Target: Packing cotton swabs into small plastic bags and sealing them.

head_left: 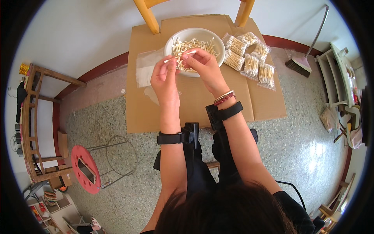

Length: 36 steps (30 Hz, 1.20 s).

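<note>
Between my two hands, over a white bowl, is a cotton swab with white tips at both ends. The fingers of my left hand are closed near its left end. My right hand pinches it near the right end. Many loose cotton swabs fill the bowl in a jumble, partly hidden by my hands. Left of the bowl lie clear plastic bags, flat on the cardboard. To the right are several bags packed with cotton swabs.
A cardboard sheet covers the work surface, with a wooden chair frame behind it. A pink stool bearing a phone stands at left, near a wooden rack. A broom leans at right by a shelf.
</note>
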Each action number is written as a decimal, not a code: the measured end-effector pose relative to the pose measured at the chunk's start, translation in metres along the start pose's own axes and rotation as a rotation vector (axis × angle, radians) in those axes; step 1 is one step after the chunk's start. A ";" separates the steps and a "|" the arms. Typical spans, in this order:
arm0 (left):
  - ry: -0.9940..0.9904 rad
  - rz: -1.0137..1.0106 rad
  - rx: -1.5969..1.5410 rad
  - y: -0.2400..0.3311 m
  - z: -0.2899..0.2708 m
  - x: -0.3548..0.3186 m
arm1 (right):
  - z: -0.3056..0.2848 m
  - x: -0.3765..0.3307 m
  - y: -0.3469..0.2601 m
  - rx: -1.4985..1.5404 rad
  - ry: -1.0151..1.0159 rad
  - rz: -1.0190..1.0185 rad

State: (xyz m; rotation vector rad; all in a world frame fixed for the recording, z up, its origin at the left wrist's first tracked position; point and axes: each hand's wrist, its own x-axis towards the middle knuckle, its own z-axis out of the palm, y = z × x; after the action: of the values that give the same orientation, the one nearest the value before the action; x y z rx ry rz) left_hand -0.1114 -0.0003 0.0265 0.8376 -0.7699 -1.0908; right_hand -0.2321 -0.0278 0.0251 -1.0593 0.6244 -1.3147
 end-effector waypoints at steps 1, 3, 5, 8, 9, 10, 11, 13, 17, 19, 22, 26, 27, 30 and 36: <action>0.001 0.001 0.000 0.000 0.002 0.000 | 0.000 0.000 0.001 0.000 -0.001 0.000; 0.132 0.387 0.430 0.000 0.006 -0.002 | 0.001 0.002 0.002 -0.050 0.030 -0.048; 0.108 0.589 0.724 0.001 0.005 -0.002 | -0.001 0.004 0.008 -0.099 0.055 -0.120; 0.075 0.776 1.006 -0.004 0.003 -0.003 | -0.001 0.005 0.015 -0.218 0.069 -0.218; 0.065 0.757 0.990 -0.006 0.002 -0.003 | 0.000 0.005 0.017 -0.293 0.067 -0.246; 0.064 0.757 0.989 -0.008 0.000 -0.003 | -0.001 0.004 0.016 -0.294 0.067 -0.245; 0.062 0.717 0.983 -0.010 -0.002 -0.003 | -0.001 0.004 0.016 -0.344 0.062 -0.252; 0.063 0.679 0.979 -0.012 -0.004 -0.002 | 0.002 0.003 0.014 -0.392 0.053 -0.259; 0.033 0.142 0.127 -0.008 0.000 0.001 | 0.007 0.004 0.015 -0.260 0.065 -0.232; 0.029 0.011 -0.123 -0.006 0.001 0.002 | 0.004 0.004 0.016 -0.196 0.068 -0.191; -0.014 -0.015 -0.149 -0.005 -0.002 0.002 | 0.003 0.003 0.015 -0.166 0.023 -0.111; -0.018 -0.071 -0.129 -0.005 -0.002 0.003 | 0.003 0.002 0.011 -0.104 0.016 -0.087; -0.022 -0.069 -0.125 -0.005 -0.003 0.003 | 0.003 0.002 0.010 -0.089 0.011 -0.089; -0.028 -0.068 -0.098 -0.003 -0.003 0.003 | 0.004 0.002 0.010 -0.052 -0.003 -0.100; 0.012 0.047 0.536 -0.003 -0.023 0.005 | 0.001 0.003 0.010 -0.010 0.079 -0.120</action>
State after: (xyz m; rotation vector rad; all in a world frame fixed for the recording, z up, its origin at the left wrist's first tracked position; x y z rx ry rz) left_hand -0.0920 -0.0017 0.0135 1.2661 -1.0882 -0.8432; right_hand -0.2258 -0.0307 0.0173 -1.0704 0.6342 -1.4652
